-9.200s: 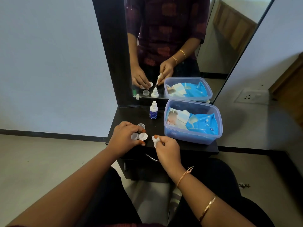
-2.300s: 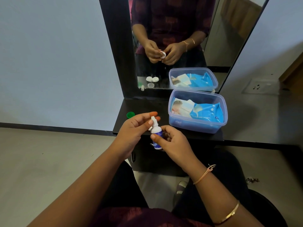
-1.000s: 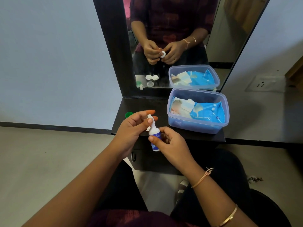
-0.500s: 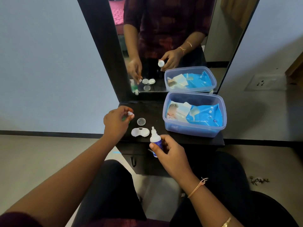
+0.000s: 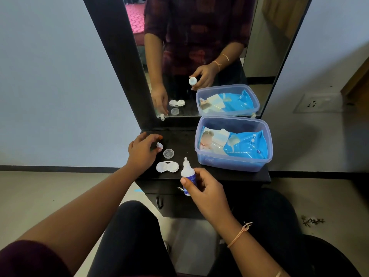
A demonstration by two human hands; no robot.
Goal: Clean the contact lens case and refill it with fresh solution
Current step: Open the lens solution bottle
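The clear twin-well contact lens case (image 5: pixel 167 167) lies open on the black dresser top (image 5: pixel 181 140), near its front edge. One loose round lid (image 5: pixel 168 153) sits just behind it. My right hand (image 5: pixel 203 183) holds the small white solution bottle (image 5: pixel 187 175) upright, uncapped, just right of the case. My left hand (image 5: pixel 142 151) rests at the top's left end, with the bottle's small white cap (image 5: pixel 159 146) at its fingertips. Whether the fingers still pinch the cap I cannot tell.
A blue plastic tub (image 5: pixel 233 162) holding a blue wipes pack (image 5: pixel 235 145) fills the right half of the dresser top. A tall black-framed mirror (image 5: pixel 199 56) stands directly behind. My dark-clothed knees sit close under the front edge.
My left hand took the cap off the bottle and carried it left, down to the dresser top. The right hand kept the bottle upright near the case.
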